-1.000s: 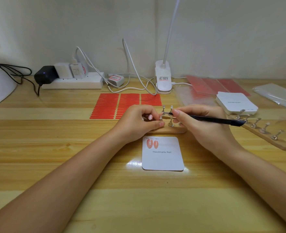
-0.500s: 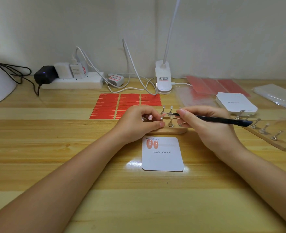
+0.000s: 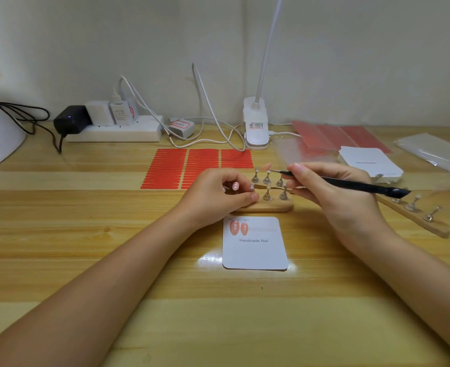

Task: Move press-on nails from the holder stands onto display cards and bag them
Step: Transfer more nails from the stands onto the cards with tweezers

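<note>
Right hand gripping tool, nail at tip

Bare wooden desk lies open below the display card, wide enough for either forearm to pass. Behind the holder stand, the red adhesive sheets, lamp clip and cables crowd the way. To the right, a second stand, card stack and what seem to be clear bags hem it in.

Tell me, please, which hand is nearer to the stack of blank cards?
The right hand, holding the black tool, sits just left of the stack of blank cards; the left hand is farther left, across the holder stand.
</note>
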`<control>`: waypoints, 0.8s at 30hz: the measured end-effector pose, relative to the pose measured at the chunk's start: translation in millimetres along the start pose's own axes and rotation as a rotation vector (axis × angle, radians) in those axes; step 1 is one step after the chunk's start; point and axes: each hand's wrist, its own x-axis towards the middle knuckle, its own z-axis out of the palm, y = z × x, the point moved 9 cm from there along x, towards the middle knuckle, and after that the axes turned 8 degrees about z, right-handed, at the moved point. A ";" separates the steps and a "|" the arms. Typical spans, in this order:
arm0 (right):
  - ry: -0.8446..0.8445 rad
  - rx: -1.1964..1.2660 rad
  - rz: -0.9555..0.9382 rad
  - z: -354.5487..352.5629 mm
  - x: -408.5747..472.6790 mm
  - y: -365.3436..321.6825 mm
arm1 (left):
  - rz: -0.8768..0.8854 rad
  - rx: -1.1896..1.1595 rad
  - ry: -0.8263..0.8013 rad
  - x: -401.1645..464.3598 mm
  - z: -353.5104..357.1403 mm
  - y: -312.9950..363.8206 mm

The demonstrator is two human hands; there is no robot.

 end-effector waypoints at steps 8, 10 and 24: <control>-0.061 -0.243 -0.128 1.8 -14.8 -25.8 | -0.048 -0.080 -0.104 -1.3 -1.3 -1.7; -0.093 -0.369 -0.187 5.8 -23.0 -29.4 | -0.067 -0.077 -0.164 -2.3 -2.8 -1.4; -0.163 -0.779 -0.694 32.2 -60.2 -19.9 | 0.436 0.354 -0.052 -59.8 -14.5 49.8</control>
